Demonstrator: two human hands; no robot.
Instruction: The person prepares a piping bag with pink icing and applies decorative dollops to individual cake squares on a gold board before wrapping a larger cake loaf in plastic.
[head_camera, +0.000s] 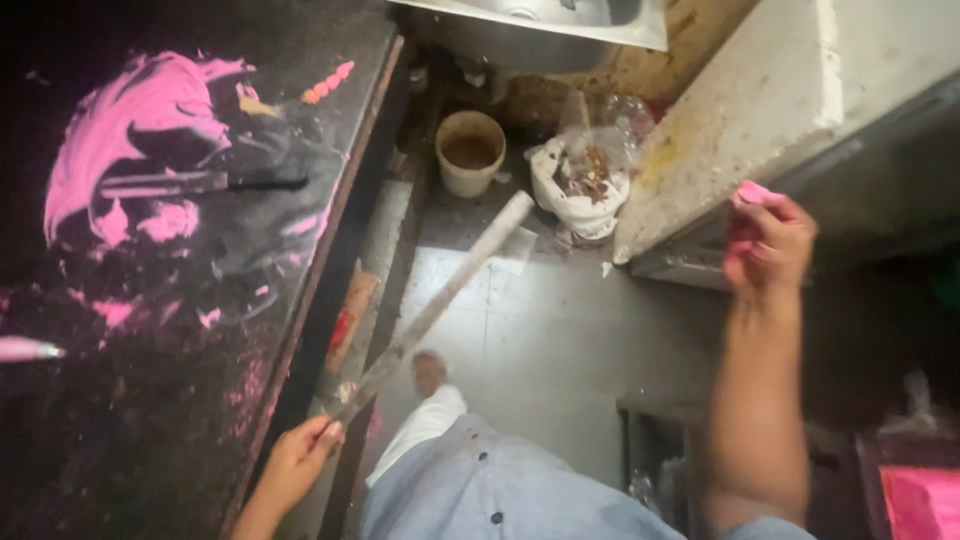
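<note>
Two bare hands work over a dark, gritty worktop (150, 420) smeared with thick pink paste (120, 130), glossy and spread in broad swirls, with a flat-bladed knife (200, 183) lying across the smear and small pink dabs scattered round it. At the far left edge a pink-tipped tube (25, 349) pokes into view. Along the worktop's front edge the left hand (300, 462) has its grip closed round the lower end of a long pale rod (450, 290), dusty and cylindrical, which slants up and rightward over the floor. Beyond the rod's far end stand a cream plastic bucket (470, 152) with brown residue inside and a white sack (580, 190) stuffed with crumpled scraps and clear plastic. The grey floor (560, 340) is worn and stained. Below, a light-blue garment with dark buttons (490, 490) covers the person's body. To the right, the right hand (768, 245), blurred, pinches a small pink lump (752, 193) in its fingertips, raised beside a grimy, speckled slab (760, 110).
</note>
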